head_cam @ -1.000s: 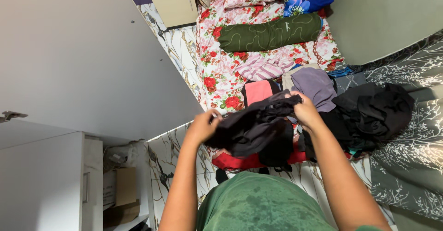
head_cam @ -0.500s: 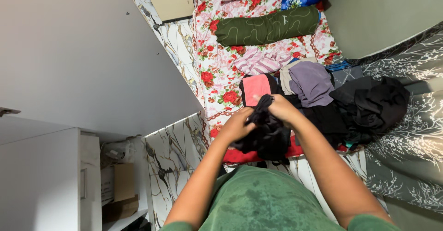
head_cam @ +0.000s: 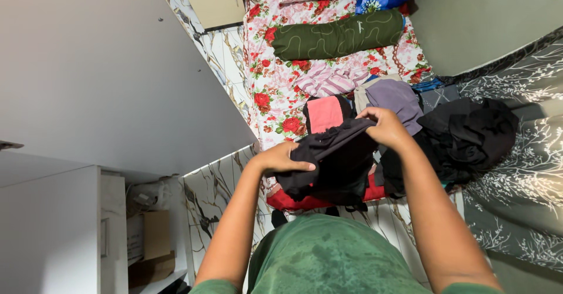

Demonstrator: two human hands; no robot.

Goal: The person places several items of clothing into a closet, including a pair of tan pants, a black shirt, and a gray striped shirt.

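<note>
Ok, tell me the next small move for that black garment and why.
Probably lower it onto the red cloth and flatten it. Both hands hold the black garment in the air above the pile: the left hand pinches its lower edge, the right hand its upper corner, and it hangs bunched and creased between them, so it looks hard to fold neatly held up.

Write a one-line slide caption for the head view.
Both hands, left hand and right hand, hold a black garment above a floral bedsheet strewn with clothes.

Floral red-rose bedsheet [head_cam: 275, 88], dark green bolster [head_cam: 337, 34], striped cloth [head_cam: 329, 80], pink folded garment [head_cam: 326, 112], black clothes heap [head_cam: 469, 135], cardboard box [head_cam: 153, 235]
</note>
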